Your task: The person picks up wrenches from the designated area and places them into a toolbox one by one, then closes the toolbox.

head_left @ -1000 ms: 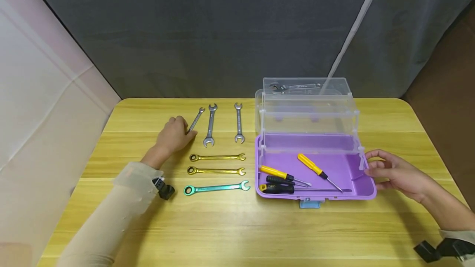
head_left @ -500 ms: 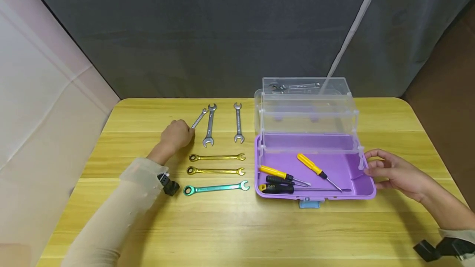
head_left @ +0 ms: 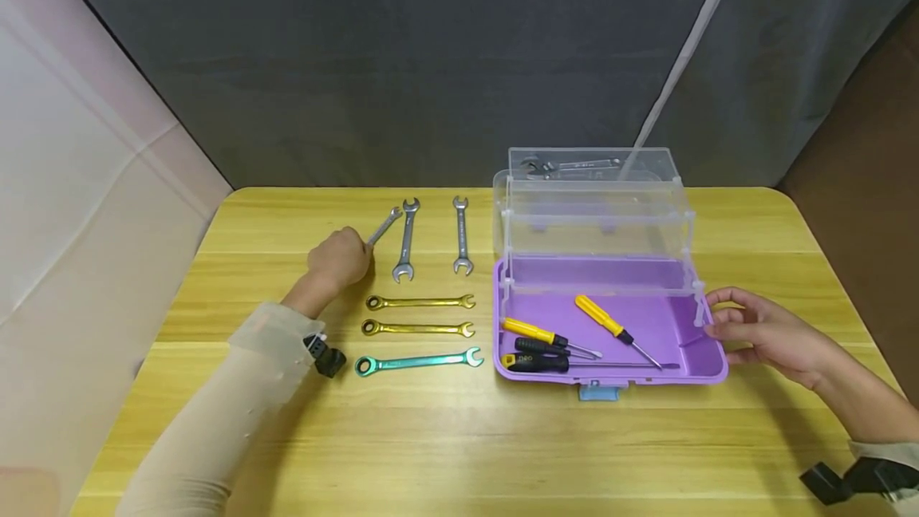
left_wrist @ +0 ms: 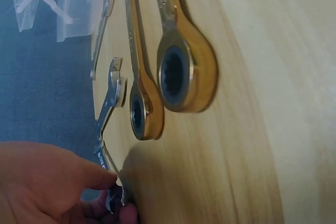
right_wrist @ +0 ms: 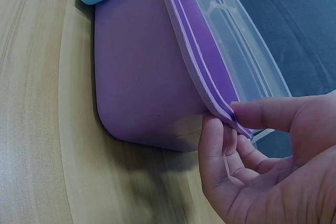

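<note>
My left hand [head_left: 341, 257] pinches a small silver wrench [head_left: 384, 226] by its near end, the far end pointing away to the right. In the left wrist view thumb and fingers close on the wrench's end [left_wrist: 115, 199]. Just right of it lie two silver open-end wrenches, one slanted [head_left: 407, 241] and one upright [head_left: 463, 236]. My right hand [head_left: 771, 337] grips the right rim of a purple toolbox [head_left: 610, 380], thumb over the edge and fingers under it, as the right wrist view shows. The box stands open, with screwdrivers [head_left: 601, 317] inside.
Two gold ratchet wrenches [head_left: 424, 302] and a teal one [head_left: 420, 362] lie crosswise left of the box. Clear tiered trays [head_left: 596, 198] rise behind the box; the top one holds silver wrenches [head_left: 574, 167]. A dark curtain [head_left: 402, 70] hangs behind the table.
My left hand has shifted slightly right and curled round the small wrench, whose far end has swung right toward the slanted wrench. The right hand stays on the box rim.
</note>
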Tool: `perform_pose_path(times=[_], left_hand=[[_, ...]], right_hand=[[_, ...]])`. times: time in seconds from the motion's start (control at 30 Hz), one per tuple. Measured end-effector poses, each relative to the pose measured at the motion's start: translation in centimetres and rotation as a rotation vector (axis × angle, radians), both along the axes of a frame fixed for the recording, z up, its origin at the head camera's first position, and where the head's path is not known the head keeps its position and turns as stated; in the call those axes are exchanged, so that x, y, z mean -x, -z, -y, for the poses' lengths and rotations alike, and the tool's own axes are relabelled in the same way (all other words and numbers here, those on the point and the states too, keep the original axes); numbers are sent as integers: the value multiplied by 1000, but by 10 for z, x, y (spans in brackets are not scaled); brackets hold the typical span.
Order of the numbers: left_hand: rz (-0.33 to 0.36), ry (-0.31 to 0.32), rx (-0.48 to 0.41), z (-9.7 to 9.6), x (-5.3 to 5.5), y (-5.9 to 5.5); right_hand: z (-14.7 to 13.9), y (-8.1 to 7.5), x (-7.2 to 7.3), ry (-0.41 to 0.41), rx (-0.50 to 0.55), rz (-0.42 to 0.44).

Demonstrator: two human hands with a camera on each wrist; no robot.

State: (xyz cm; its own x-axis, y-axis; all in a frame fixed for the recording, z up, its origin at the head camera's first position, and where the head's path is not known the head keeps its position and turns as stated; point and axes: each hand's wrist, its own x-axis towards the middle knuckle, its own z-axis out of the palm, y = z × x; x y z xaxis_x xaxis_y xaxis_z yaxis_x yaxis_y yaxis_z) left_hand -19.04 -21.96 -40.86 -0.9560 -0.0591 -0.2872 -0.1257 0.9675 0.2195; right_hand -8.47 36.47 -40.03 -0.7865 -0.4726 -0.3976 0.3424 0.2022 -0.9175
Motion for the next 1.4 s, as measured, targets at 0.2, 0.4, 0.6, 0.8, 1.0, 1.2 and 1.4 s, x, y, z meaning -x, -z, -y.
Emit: perform_pose_path(times=[0.2, 0.4, 0.6, 0.8, 1.0, 1.2, 1.4], left_hand=[[-22, -7, 1, 0, -1, 2], [-85, -21, -101, 5, -5, 4], [-162, -31, -194, 10, -7, 7], [-268, -41, -385, 14, -7, 13], [-328, -31, -462, 16, -4, 16], [-366, -23, -493, 15, 0, 21], [-389, -43, -515, 15, 1, 24]], right_hand=[[1, -1, 0, 11, -9, -2], [1, 0, 0, 10, -6, -1], [0, 1, -1, 9, -2, -6], [0, 2, -1, -3, 28, -12], [-1, 2, -1, -6, 36, -12], [-1, 2, 0, -4, 40, -4], [-1, 2, 0, -6, 44, -3]])
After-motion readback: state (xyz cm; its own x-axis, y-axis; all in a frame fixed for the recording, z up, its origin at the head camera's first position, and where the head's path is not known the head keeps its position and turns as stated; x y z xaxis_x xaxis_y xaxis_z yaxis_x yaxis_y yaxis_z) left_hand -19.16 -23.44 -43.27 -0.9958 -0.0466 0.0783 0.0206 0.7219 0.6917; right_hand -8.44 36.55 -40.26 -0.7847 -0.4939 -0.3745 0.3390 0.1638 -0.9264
